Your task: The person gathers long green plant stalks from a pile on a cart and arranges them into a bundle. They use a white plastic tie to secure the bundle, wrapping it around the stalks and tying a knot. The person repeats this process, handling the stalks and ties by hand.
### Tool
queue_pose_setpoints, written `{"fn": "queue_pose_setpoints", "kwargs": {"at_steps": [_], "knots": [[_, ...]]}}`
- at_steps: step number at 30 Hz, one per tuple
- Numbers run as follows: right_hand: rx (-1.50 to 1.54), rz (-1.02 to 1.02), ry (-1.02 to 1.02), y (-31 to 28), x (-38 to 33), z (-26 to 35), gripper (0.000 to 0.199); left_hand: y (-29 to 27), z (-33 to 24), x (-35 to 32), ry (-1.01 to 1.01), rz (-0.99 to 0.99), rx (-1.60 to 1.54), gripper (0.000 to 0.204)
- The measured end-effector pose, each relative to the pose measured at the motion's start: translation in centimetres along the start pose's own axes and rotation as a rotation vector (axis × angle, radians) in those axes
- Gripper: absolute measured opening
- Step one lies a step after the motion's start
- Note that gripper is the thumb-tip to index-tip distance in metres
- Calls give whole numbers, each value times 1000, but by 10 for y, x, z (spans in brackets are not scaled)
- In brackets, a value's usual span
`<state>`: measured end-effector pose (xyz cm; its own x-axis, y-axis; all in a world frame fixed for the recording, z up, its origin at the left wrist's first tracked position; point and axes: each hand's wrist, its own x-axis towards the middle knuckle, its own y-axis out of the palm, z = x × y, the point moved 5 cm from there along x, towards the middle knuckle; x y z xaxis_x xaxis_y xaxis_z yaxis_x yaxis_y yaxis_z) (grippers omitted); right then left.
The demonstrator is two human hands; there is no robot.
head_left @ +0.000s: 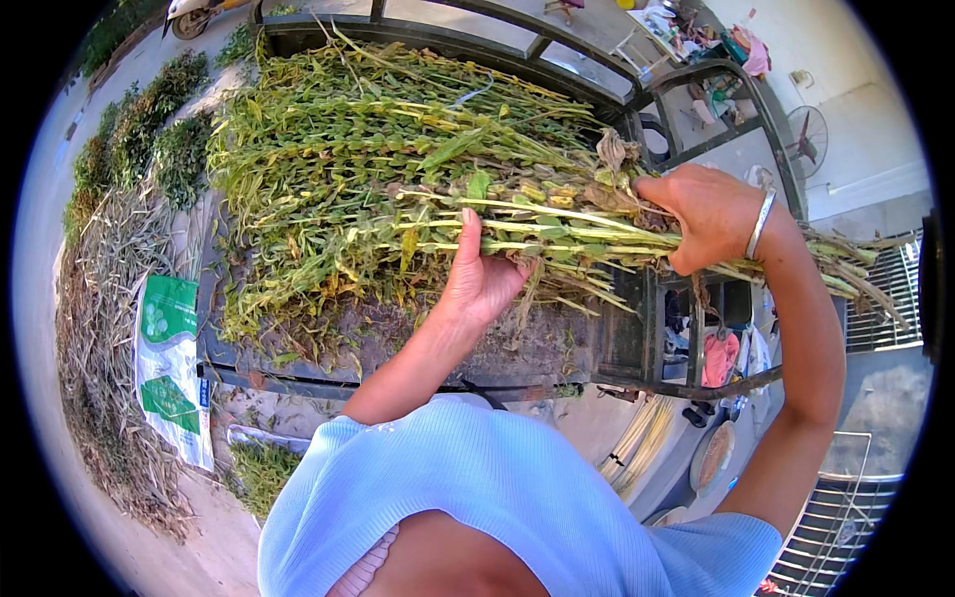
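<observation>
My right hand (711, 214) is wrapped round the bare stem ends of a bundle of cut stalks (597, 231), whose ends stick out past my wrist to the right. The stalks are green to yellow, set with leaves and small pods, and look like sesame. Nearer the middle, my left hand (484, 274) cups the same bundle from below, its thumb raised at the near side and its fingertips partly hidden under the stems. Beyond the bundle, a thick layer of the same stalks (378, 129) lies crosswise on a dark metal cart bed (497, 348).
Dark metal rails (731, 70) frame the cart's right end. Dry plant heaps (109, 348) and a green-and-white sack (169, 368) lie at the left. A standing fan (808, 137), wire racks (841, 507) and a bundle of pale sticks (637, 443) are at the right.
</observation>
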<state>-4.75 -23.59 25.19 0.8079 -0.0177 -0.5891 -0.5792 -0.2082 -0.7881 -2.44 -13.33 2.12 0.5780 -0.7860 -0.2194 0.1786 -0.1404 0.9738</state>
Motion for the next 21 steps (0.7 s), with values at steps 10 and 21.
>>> {"fn": "queue_pose_setpoints", "kwargs": {"at_steps": [10, 21], "knots": [[108, -453, -147, -20, 17, 6, 45, 12, -109, 5, 76, 138, 696, 103], [883, -336, -292, 142, 261, 53, 74, -158, -252, 46, 393, -125, 609, 84]]}}
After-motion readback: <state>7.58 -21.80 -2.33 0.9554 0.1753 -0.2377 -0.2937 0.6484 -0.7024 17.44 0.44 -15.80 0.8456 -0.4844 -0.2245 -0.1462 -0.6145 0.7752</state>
